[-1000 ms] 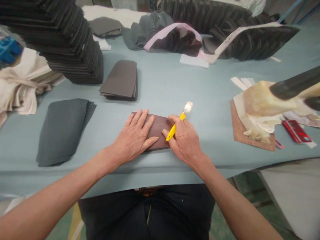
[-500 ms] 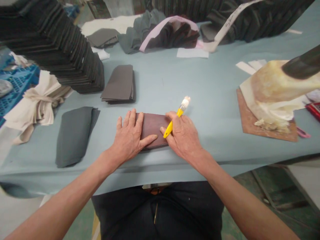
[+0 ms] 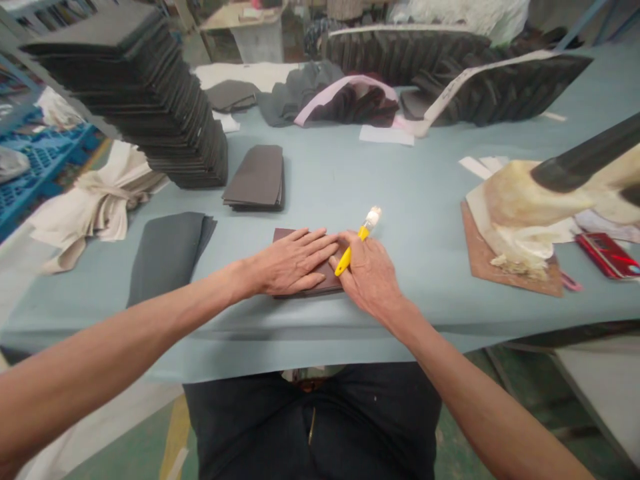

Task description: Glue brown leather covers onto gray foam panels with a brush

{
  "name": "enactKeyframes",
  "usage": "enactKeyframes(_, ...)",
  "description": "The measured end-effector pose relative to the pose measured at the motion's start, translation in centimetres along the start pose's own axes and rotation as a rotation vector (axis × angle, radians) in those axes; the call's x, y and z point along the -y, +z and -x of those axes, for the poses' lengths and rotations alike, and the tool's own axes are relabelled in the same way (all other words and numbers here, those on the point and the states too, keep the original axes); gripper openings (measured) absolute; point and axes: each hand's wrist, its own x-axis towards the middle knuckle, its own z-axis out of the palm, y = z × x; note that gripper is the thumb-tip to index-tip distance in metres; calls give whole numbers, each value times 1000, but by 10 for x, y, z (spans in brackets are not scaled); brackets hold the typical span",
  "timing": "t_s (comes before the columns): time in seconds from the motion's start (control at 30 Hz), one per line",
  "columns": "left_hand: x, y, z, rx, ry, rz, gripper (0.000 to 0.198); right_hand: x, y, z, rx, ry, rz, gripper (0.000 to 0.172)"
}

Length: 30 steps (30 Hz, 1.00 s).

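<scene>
My left hand (image 3: 295,262) lies flat, fingers stretched to the right, across a dark maroon stack of flat pieces (image 3: 283,235) in front of me. At the stack's right end, my right hand (image 3: 369,270) grips a yellow-handled brush (image 3: 345,260); its whitish bristles point away from me. The fingertips of both hands nearly meet over the stack. A small pile of dark grey-brown pieces (image 3: 257,175) sits just beyond my left hand. Nearer the left side lie some folded dark grey pieces (image 3: 167,253).
A tall leaning stack of black pieces (image 3: 175,120) rises at the left, with beige cloth strips (image 3: 107,190) beside it. On the right stands a glue-smeared container (image 3: 520,207) on a brown board (image 3: 475,247), near a red object (image 3: 607,255). Strapped dark bundles (image 3: 505,90) line the back.
My left hand has slid rightward over the maroon stack, turning so its fingers point right. My right hand keeps the brush in nearly the same place. The view has tilted up slightly.
</scene>
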Motion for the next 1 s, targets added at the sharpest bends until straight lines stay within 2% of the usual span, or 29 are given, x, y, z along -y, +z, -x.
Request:
enactKeyframes(0.07, 7, 1, -4, -12, 33, 39, 76, 0, 0, 0, 1, -2, 10, 39)
enactKeyframes(0.17, 6, 4, -2, -54, -48, 50, 86, -1, -1, 1, 5, 0, 20, 39)
enactKeyframes(0.27, -7, 10, 6, -93, -258, 29, 91, -2, -1, 1, 12, 3, 23, 39)
enactKeyframes(0.4, -26, 15, 13, -146, -598, 118, 117, -4, -2, 2, 27, 5, 28, 40)
enactKeyframes(0.5, -36, 15, 13, -173, -750, 139, 123, -5, -3, 1, 42, -1, 45, 41)
enactKeyframes(0.8, -46, 16, 10, -233, -838, 149, 129, -4, -16, -8, 107, -78, 130, 40)
enactKeyframes(0.9, -46, 18, 8, -254, -852, 161, 128, 0, -19, -16, 126, -154, 81, 40)
enactKeyframes(1.0, -47, 20, 8, -263, -854, 181, 120, 4, -13, -25, 167, -252, -22, 38)
